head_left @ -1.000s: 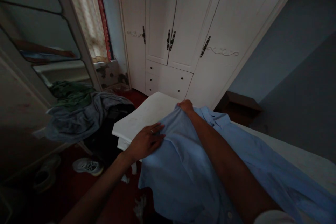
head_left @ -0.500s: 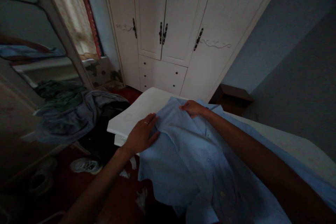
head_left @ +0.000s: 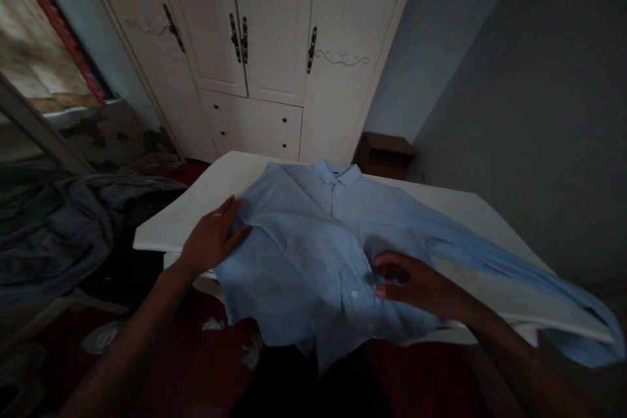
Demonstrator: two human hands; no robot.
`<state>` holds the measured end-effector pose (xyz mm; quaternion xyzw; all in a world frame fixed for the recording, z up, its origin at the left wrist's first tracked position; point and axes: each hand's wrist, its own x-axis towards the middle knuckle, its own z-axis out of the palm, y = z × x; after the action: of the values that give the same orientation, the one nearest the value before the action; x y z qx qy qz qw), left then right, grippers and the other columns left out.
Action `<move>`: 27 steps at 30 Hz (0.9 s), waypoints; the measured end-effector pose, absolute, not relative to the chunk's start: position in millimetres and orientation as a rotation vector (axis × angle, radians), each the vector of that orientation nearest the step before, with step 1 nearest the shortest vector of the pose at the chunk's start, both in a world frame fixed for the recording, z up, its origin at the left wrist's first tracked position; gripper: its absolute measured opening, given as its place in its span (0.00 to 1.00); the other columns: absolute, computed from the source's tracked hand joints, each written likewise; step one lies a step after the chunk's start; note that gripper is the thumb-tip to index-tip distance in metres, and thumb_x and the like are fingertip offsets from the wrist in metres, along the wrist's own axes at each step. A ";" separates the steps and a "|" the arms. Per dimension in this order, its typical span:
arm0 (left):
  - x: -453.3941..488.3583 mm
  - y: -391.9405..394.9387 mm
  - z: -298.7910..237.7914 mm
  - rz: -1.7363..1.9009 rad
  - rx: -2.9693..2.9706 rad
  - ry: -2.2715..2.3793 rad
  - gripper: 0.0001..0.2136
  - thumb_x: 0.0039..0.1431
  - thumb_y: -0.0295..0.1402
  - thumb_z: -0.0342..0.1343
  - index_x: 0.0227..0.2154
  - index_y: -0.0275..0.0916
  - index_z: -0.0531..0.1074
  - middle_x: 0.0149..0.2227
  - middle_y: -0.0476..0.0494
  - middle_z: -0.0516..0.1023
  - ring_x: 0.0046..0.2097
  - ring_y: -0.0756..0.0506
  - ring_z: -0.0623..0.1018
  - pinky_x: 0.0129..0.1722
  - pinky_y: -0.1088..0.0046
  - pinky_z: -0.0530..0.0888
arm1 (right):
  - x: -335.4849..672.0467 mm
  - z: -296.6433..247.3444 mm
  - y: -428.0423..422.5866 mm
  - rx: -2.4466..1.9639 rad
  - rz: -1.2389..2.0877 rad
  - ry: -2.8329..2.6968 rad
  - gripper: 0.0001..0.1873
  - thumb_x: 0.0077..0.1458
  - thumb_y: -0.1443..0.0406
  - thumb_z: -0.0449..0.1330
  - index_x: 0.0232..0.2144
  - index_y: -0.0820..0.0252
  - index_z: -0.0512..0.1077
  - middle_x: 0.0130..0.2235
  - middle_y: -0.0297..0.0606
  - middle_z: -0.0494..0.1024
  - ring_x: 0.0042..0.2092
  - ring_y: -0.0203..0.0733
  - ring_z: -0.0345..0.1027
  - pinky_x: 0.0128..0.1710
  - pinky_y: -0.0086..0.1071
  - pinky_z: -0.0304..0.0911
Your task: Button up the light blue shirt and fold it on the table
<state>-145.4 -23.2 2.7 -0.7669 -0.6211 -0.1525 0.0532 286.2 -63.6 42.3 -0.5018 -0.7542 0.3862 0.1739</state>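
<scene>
A light blue button-up shirt (head_left: 313, 241) is spread over a white table (head_left: 196, 209), its collar at the far edge and its hem hanging over the near edge. One long sleeve stretches right and droops past the table's right end. My left hand (head_left: 213, 235) lies flat with fingers out, touching the shirt's left side. Over the right front of the shirt, near the button placket, hovers my right hand (head_left: 411, 281). Its fingers are curled but apart, and nothing shows between them.
Behind the table stands a white wardrobe (head_left: 274, 46) with dark handles. A brown wooden box-like stand (head_left: 386, 150) sits by the grey wall. Dark and grey clothes (head_left: 83, 228) are heaped at left. A shoe (head_left: 100, 337) lies on the red floor.
My right hand has let go of the shirt near the collar and moved back toward the near edge. The collar now lies uncovered. My left hand stays on the shirt; the view has turned right.
</scene>
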 end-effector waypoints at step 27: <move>-139.0 -15.4 11.0 -0.365 -2.387 -1.887 0.27 0.65 0.42 0.36 0.61 0.34 0.62 0.65 0.37 0.58 0.65 0.37 0.61 0.63 0.57 0.59 | 298.2 18.7 -132.8 -1.506 1.444 -1.323 0.22 0.49 0.43 0.58 0.30 0.54 0.64 0.24 0.29 0.63 0.23 0.34 0.56 0.22 0.28 0.54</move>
<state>-139.0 -15.4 11.0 -0.7784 -0.6152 -0.1192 0.0384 298.2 -132.8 18.7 -0.5757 -0.5057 0.5517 0.3293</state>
